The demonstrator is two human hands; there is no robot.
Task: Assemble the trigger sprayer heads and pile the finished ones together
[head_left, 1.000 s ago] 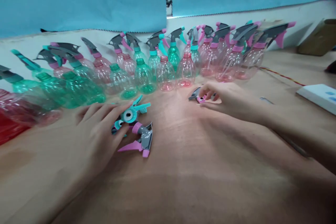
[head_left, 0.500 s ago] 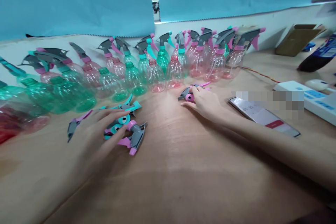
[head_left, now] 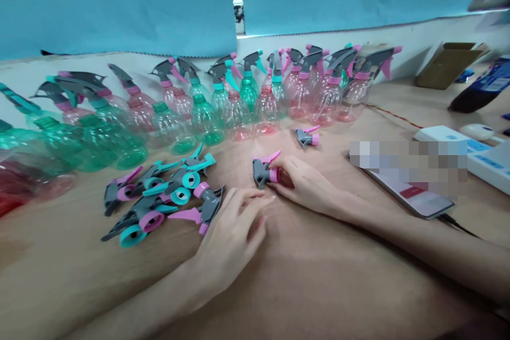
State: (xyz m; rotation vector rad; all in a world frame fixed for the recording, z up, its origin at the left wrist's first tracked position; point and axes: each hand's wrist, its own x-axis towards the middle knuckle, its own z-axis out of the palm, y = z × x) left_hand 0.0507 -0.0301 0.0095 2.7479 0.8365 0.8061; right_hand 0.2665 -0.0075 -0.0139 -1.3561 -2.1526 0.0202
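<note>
My right hand (head_left: 305, 183) pinches the pink collar of a grey-and-pink trigger spray head (head_left: 262, 172) just above the tabletop or on it; I cannot tell which. Beside it, my left hand (head_left: 235, 228) is open, palm down and fingers loosely stretched towards that spray head, with nothing in them. Just left of these fingers lies another pink-and-grey spray head (head_left: 209, 204), partly covered by the hand. Farther left is a loose pile of spray heads (head_left: 149, 212), with turquoise or pink collars. A single pink-and-grey spray head (head_left: 306, 138) rests beyond my right hand.
Open-necked green bottles (head_left: 207, 122) and pink bottles (head_left: 266, 111) stand in front of a back row with spray heads on. To the right are a phone (head_left: 430, 199) with a cable, a white power strip (head_left: 470, 154), a brown box (head_left: 446, 66) and a dark bottle (head_left: 478, 87).
My right hand has come nearer with a spray head, leaving another behind on the table. My left hand has moved right, off the pile, towards my right hand.
</note>
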